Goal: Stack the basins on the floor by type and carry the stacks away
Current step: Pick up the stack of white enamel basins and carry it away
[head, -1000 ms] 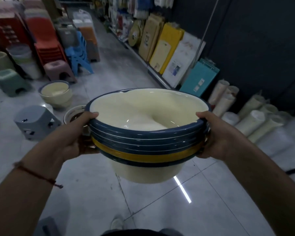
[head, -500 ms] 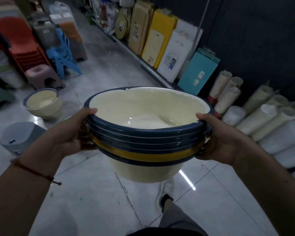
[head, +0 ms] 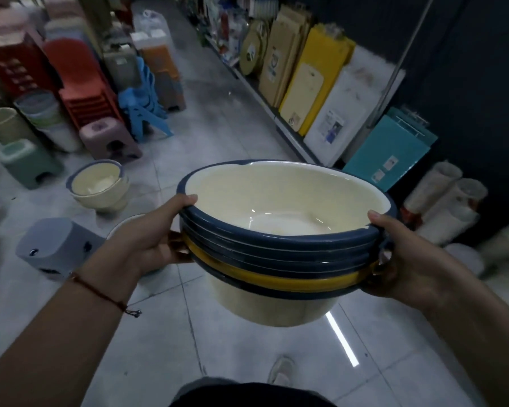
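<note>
You are holding a nested stack of basins (head: 285, 254) up in the air in front of you, above the tiled floor (head: 235, 118) of a shop aisle. The stack is cream inside and on its lowest wall, with several dark blue rims layered one over another and one yellow rim showing near the bottom of the pile. Your left hand (head: 141, 239) grips the left side of the stack, thumb hooked over the top rim and the fingers curled underneath the rims where they are mostly hidden. Your right hand (head: 406, 259) grips the right side the same way, thumb on the top rim and fingers wrapped under the stack's edge. A thin red cord bracelet (head: 100, 292) sits on your left wrist. On the floor to the left, well apart from what you carry, a second small stack of cream basins with a blue rim (head: 99, 186) stands upright. Just behind your left hand, part of another round basin rim (head: 124, 224) shows on the floor, mostly hidden. A grey plastic stool (head: 56, 245) stands near it, with a pink stool (head: 109, 139) and a green stool (head: 27, 163) farther back. Cutting boards (head: 312, 83) lean in a row along the right side of the aisle. One shoe (head: 281, 371) shows on the floor below the stack.
</note>
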